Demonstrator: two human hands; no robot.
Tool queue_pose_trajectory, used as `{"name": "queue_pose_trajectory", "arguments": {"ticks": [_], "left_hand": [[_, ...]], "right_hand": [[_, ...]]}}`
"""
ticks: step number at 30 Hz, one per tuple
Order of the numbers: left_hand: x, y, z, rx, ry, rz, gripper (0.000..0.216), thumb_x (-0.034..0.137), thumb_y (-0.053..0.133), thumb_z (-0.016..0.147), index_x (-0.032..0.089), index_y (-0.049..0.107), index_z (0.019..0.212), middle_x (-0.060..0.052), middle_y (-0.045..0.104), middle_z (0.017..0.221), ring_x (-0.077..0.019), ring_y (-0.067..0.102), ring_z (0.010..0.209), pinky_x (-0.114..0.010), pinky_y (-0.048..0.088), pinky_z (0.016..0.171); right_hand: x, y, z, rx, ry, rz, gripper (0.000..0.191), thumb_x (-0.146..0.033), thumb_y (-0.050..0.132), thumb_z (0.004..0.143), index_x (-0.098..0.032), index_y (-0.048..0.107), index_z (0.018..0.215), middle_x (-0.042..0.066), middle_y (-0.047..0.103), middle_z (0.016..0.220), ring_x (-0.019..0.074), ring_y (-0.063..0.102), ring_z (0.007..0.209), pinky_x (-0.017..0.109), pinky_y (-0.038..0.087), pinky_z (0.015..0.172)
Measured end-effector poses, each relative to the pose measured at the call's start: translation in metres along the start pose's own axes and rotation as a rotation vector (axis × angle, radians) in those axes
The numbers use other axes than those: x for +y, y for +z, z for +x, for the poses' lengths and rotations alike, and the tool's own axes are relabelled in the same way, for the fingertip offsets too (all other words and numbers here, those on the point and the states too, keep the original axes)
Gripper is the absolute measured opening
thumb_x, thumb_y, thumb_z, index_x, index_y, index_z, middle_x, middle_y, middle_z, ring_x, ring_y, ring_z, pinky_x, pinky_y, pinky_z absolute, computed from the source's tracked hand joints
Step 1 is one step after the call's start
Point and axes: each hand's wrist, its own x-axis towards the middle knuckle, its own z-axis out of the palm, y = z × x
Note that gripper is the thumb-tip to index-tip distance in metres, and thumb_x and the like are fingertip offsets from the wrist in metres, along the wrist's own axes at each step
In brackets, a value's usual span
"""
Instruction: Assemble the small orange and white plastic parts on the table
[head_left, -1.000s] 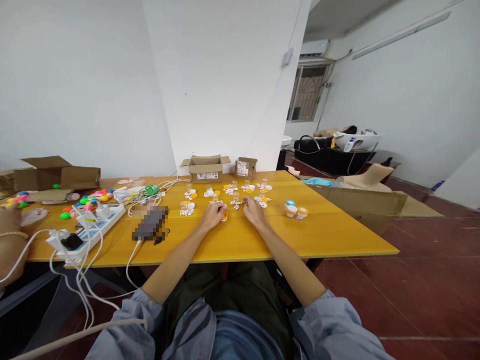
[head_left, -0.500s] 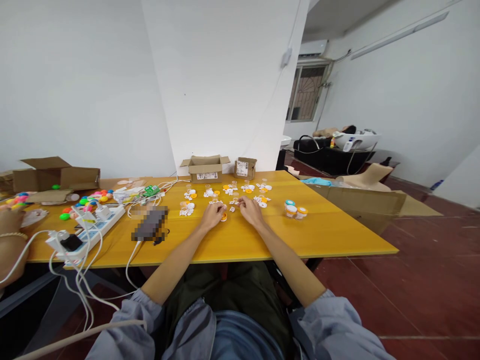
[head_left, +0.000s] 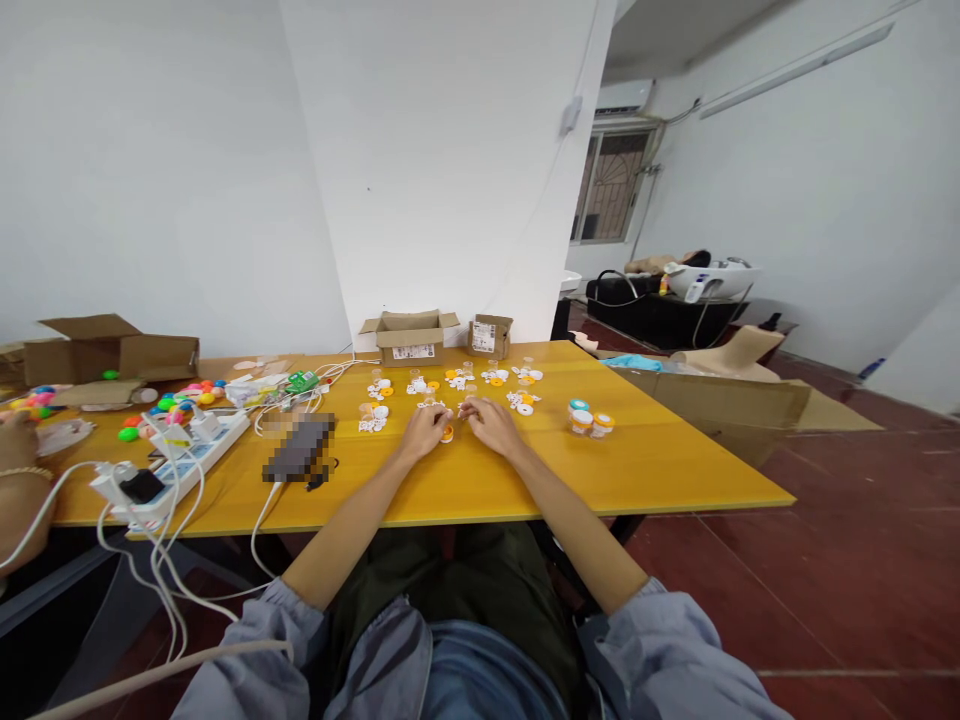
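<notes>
Orange lid [head_left: 448, 434] lies just right of our left hand [head_left: 425, 432], in the gap before our right hand [head_left: 491, 428]; the left is nearer. It looks round, so we see no long axis. Our left hand is curled narrow, fingers close by the lid, but we cannot tell whether it grips anything. Our right hand bends inward toward the left, fingertips drawn together; whether they pinch something we cannot tell. White pieces [head_left: 373, 425] lie left of our left hand on the desk [head_left: 480, 490], and lidded jars [head_left: 580, 423] stand well right of our right hand.
</notes>
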Motion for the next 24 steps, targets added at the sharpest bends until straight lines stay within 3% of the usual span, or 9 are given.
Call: {"name": "queue_pose_trajectory", "arguments": {"ticks": [5,13,24], "left_hand": [[0.001,-0.001,0.000,0.004,0.009,-0.011,0.031,0.031,0.050,0.088,0.019,0.052,0.058,0.003,0.048,0.055,-0.0142,0.048,0.060,-0.027,0.035,0.064],[0.002,-0.001,0.000,0.002,0.014,-0.023,0.035,0.031,0.049,0.087,0.020,0.043,0.055,0.004,0.044,0.053,-0.0138,0.045,0.058,-0.027,0.032,0.061],[0.001,-0.001,0.000,-0.002,-0.010,-0.002,0.030,0.033,0.049,0.087,0.020,0.055,0.061,0.002,0.053,0.058,-0.0158,0.051,0.063,-0.028,0.039,0.066]], "right_hand": [[0.015,0.006,0.003,0.047,0.045,-0.011,0.037,-0.006,0.052,0.079,-0.025,0.069,0.105,0.005,0.073,0.103,0.0204,0.067,0.099,0.033,0.051,0.092],[0.023,0.007,0.004,0.187,0.026,0.006,0.032,-0.008,0.051,0.079,-0.027,0.067,0.100,0.004,0.073,0.098,0.0231,0.064,0.100,0.036,0.052,0.090],[0.016,0.006,0.002,0.108,0.060,-0.109,0.033,-0.007,0.052,0.079,-0.025,0.068,0.103,0.008,0.072,0.098,0.0249,0.064,0.098,0.036,0.051,0.089]]}}
